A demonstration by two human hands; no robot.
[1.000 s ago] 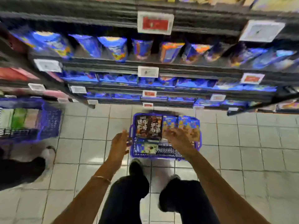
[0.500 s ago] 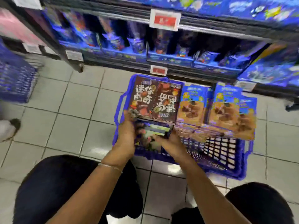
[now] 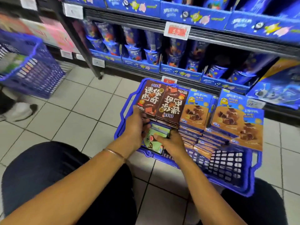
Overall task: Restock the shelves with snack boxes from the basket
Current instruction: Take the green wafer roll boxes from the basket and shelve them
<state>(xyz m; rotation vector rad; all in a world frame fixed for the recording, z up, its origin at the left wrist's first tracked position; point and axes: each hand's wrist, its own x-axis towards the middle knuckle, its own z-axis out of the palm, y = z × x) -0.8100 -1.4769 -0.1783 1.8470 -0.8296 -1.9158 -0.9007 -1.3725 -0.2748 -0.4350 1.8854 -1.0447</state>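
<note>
A blue plastic basket [image 3: 227,181] stands on the tiled floor in front of the shelves [image 3: 211,39]. Two brown snack boxes [image 3: 160,103] lie at its far left, and blue-and-tan snack boxes [image 3: 235,120] are stacked to the right. A small stack of green snack boxes [image 3: 158,134] sits in the near left corner. My left hand [image 3: 135,129] grips the stack's left side, its fingers also against the brown boxes' near edge. My right hand [image 3: 170,142] grips the stack's right side, thumb on top.
A second blue basket [image 3: 32,73] with goods stands on the floor at left, with another person's white shoe [image 3: 17,111] beside it. My dark-trousered knees [image 3: 48,176] frame the basket. The low shelf holds blue snack cups [image 3: 134,52] in display trays.
The view has dropped low, close to the basket. Both hands have gone from above the basket into its near left corner and closed around the green boxes.
</note>
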